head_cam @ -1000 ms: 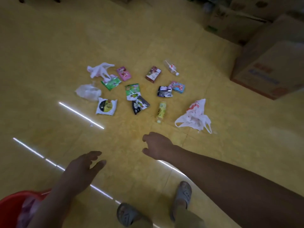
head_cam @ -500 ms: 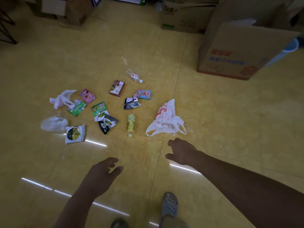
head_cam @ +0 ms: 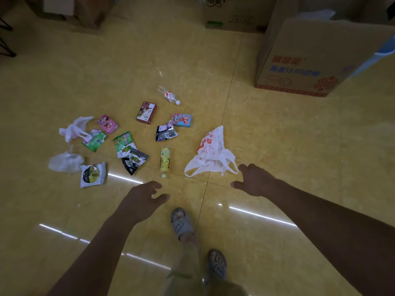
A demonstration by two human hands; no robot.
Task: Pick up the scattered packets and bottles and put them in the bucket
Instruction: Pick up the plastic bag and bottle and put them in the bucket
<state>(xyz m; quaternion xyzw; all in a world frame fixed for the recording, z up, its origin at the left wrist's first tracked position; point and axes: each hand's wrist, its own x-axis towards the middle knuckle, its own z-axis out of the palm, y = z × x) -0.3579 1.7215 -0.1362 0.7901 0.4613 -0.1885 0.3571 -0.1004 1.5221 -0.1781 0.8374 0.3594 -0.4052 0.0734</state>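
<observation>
Litter lies scattered on the yellow tiled floor. A white plastic bag with red print (head_cam: 210, 155) is nearest, just left of my right hand (head_cam: 254, 181), which is open and empty. A yellow bottle (head_cam: 165, 160) lies on its side a little beyond my left hand (head_cam: 142, 199), also open and empty. Farther off are a clear bottle (head_cam: 168, 95), a brown carton (head_cam: 146, 112), a blue packet (head_cam: 181, 120), a dark packet (head_cam: 165, 132), green packets (head_cam: 123, 143), a pink packet (head_cam: 107, 123) and a white round-print packet (head_cam: 92, 174). The bucket is out of view.
A large cardboard box (head_cam: 310, 60) stands at the back right, with more boxes (head_cam: 233, 13) along the far wall. Two crumpled clear and white bags (head_cam: 66, 162) lie at the left of the pile. My sandalled feet (head_cam: 181, 223) are below the hands.
The view has swung right and forward, so the red bucket at lower left has left the frame. Both hands have moved closer to the litter, the right one toward the white bag.
</observation>
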